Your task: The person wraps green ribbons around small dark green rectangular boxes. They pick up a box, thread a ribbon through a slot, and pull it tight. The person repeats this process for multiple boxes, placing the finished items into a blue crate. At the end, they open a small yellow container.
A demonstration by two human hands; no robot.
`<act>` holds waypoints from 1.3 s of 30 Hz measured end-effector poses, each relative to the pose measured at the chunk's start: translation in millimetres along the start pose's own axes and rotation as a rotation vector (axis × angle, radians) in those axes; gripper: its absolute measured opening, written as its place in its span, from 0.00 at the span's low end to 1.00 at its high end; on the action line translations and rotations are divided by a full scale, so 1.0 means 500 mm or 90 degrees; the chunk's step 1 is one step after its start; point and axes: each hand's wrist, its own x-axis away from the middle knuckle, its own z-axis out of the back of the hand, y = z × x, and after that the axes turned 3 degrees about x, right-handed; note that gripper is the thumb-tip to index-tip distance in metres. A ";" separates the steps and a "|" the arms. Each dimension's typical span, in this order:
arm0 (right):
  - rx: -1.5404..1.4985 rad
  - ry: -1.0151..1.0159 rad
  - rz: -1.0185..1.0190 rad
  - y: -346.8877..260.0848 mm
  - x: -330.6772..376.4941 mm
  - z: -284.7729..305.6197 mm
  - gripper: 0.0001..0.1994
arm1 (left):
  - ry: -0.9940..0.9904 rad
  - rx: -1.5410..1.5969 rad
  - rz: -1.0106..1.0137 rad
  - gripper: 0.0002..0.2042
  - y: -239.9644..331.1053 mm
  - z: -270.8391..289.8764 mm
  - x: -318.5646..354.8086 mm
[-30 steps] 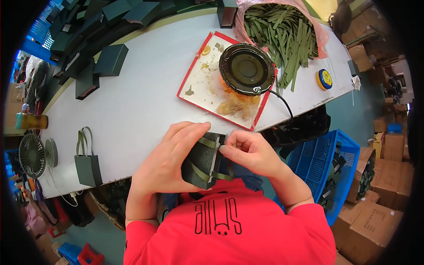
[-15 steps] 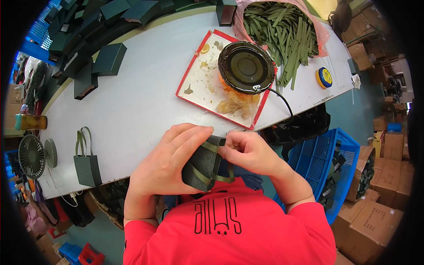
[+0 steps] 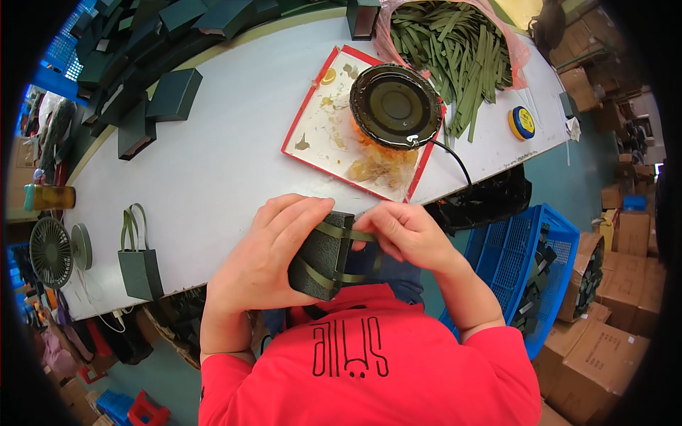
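My left hand (image 3: 273,248) grips a small dark green textured box (image 3: 323,254) at the table's near edge, its fingers wrapped over the far side. Two flat olive ribbon bands (image 3: 317,278) run across the box and stick out to its right as a loop. At the box's right side, my right hand (image 3: 398,231) pinches the upper part of that ribbon between thumb and forefinger. The inner side of the box, turned away, is hidden. A finished-looking dark green box with upright ribbon handles (image 3: 140,273) stands on the table to the left.
Beyond my hands, a round black pot of dark liquid (image 3: 396,106) sits on a red-rimmed, stained tray (image 3: 302,147). A pink bag (image 3: 522,60) holds many olive ribbon strips (image 3: 462,64). Dark green boxes (image 3: 175,94) pile up far left. A fan (image 3: 51,247) and blue crate (image 3: 497,255) flank me.
The box has turned a little more upright and shifted slightly left. My right hand has moved a little up, with the ribbon drawn out from the box's right side.
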 end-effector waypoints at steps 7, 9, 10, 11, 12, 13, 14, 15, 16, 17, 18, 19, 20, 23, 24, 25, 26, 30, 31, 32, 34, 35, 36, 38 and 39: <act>-0.029 0.307 0.225 0.030 0.002 -0.038 0.07 | 0.000 0.001 0.014 0.49 -0.002 0.003 0.003; -0.058 0.277 0.245 0.025 0.005 -0.057 0.07 | -0.003 -0.004 0.009 0.49 -0.002 0.002 0.001; -0.021 0.258 0.189 0.025 0.009 -0.054 0.08 | -0.005 -0.008 0.005 0.48 -0.002 0.001 0.000; 0.049 0.226 0.179 0.021 0.010 -0.053 0.08 | -0.006 -0.011 0.000 0.48 0.000 0.000 -0.001; 0.118 0.195 0.169 0.015 0.008 -0.052 0.08 | -0.004 -0.007 -0.008 0.48 0.001 -0.001 -0.002; 0.188 0.162 0.158 0.009 0.007 -0.051 0.09 | -0.001 -0.004 -0.017 0.47 0.002 -0.003 -0.004; 0.185 0.156 0.139 0.004 0.003 -0.058 0.10 | 0.000 -0.001 -0.024 0.47 0.004 -0.006 -0.004; 0.193 0.148 0.123 0.007 0.002 -0.056 0.11 | -0.004 -0.013 -0.033 0.47 0.007 -0.008 -0.007; 0.201 0.139 0.107 0.012 -0.001 -0.052 0.12 | -0.008 -0.026 -0.042 0.46 0.011 -0.009 -0.012; 0.206 0.127 0.087 0.017 -0.002 -0.052 0.13 | -0.014 -0.036 -0.045 0.46 0.013 -0.011 -0.011; 0.221 0.142 0.133 0.017 -0.011 -0.053 0.16 | -0.011 -0.035 -0.033 0.46 0.011 -0.014 -0.007; 0.173 0.122 0.098 0.009 -0.009 -0.055 0.14 | -0.009 -0.033 -0.021 0.46 0.008 -0.018 -0.003; 0.149 0.108 0.071 0.012 -0.010 -0.051 0.13 | -0.003 -0.036 -0.012 0.45 0.003 -0.018 -0.003; -0.021 0.217 0.154 0.011 -0.002 -0.051 0.13 | 0.025 -0.014 0.032 0.47 -0.004 -0.010 0.001; -0.076 0.276 0.198 0.011 0.006 -0.050 0.14 | 0.039 -0.007 0.037 0.47 -0.007 -0.007 0.004; -0.104 0.314 0.222 0.028 0.015 -0.038 0.12 | 0.053 0.001 0.041 0.48 -0.011 -0.003 0.007; -0.061 0.326 0.268 0.037 0.023 -0.037 0.11 | 0.066 0.009 0.042 0.48 -0.013 -0.002 0.007; 0.127 0.275 0.271 0.034 0.046 -0.061 0.07 | 0.093 0.006 0.026 0.49 -0.016 -0.001 0.008; 0.134 0.285 0.246 0.019 0.046 -0.072 0.06 | 0.096 0.003 0.024 0.49 -0.016 -0.001 0.008; 0.169 0.251 0.225 0.017 0.045 -0.072 0.07 | 0.099 0.000 0.021 0.48 -0.015 0.001 0.008; 0.216 0.189 0.183 0.014 0.040 -0.071 0.09 | 0.088 -0.010 0.003 0.47 -0.014 0.003 0.006; 0.228 0.159 0.162 0.013 0.035 -0.070 0.10 | 0.084 -0.016 -0.006 0.47 -0.012 0.003 0.005; 0.240 0.129 0.142 0.011 0.031 -0.071 0.12 | 0.080 -0.020 -0.007 0.46 -0.010 0.001 0.006; 0.272 0.097 0.131 0.007 0.026 -0.090 0.15 | 0.073 -0.028 -0.010 0.45 -0.008 -0.004 0.007; 0.311 0.072 0.141 0.006 0.025 -0.094 0.16 | 0.072 -0.041 -0.013 0.45 -0.008 -0.005 0.006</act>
